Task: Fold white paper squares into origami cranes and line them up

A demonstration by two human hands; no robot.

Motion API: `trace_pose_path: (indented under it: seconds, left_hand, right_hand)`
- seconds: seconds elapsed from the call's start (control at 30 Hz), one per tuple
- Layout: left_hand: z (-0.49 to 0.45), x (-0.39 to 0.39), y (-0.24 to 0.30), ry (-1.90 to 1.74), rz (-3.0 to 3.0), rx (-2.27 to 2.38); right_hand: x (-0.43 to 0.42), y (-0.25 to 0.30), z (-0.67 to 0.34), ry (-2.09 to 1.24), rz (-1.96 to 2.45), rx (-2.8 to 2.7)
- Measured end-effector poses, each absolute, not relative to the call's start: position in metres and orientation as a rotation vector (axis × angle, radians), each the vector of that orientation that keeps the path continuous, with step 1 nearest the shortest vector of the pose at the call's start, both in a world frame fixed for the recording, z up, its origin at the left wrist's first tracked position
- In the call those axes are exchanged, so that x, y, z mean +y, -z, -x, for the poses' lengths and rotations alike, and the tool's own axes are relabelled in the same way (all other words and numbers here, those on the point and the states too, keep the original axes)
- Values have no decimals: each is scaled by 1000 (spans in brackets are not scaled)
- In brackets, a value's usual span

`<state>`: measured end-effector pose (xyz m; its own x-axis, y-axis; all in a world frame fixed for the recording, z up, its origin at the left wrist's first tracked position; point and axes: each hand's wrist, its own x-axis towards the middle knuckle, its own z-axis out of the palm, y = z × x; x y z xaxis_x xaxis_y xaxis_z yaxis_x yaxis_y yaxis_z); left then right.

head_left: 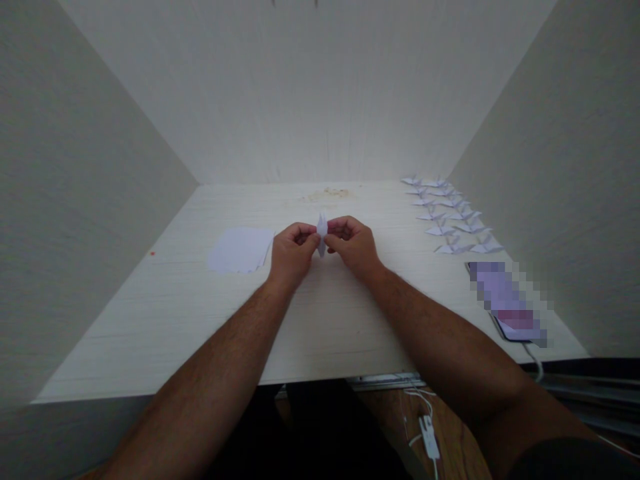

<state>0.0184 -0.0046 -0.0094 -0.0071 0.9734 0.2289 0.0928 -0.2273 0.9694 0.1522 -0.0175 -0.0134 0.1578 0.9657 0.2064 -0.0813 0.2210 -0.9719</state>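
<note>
A small folded white paper (321, 233), narrow and diamond-shaped with a split upper tip, stands upright between both hands over the middle of the table. My left hand (294, 252) pinches its left edge between thumb and fingers. On its right edge, the thumb and fingers of my right hand (353, 245) are closed in the same way. Just left of my left hand lies a stack of white paper sheets (240, 249), slightly fanned at its right side.
Folded paper cranes (443, 230) stand in two rows at the table's back right. Nearer, a phone (505, 300), partly pixelated, has a cable (534, 360) running over the front edge. Pale crumbs (330, 194) lie near the back wall. Walls enclose three sides; a power strip (429, 437) is on the floor.
</note>
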Motion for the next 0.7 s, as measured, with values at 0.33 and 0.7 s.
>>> trace_pose_path:
  seconds: [0.33,0.7]
  left_hand:
    - [-18,-4,11,-1348,-1435,1156]
    - [-18,-3,12,-1346,-1372,1120]
  right_hand:
    - [-18,13,-153,-997,1052,-1149]
    - [-20,10,-153,-998,1054,-1135]
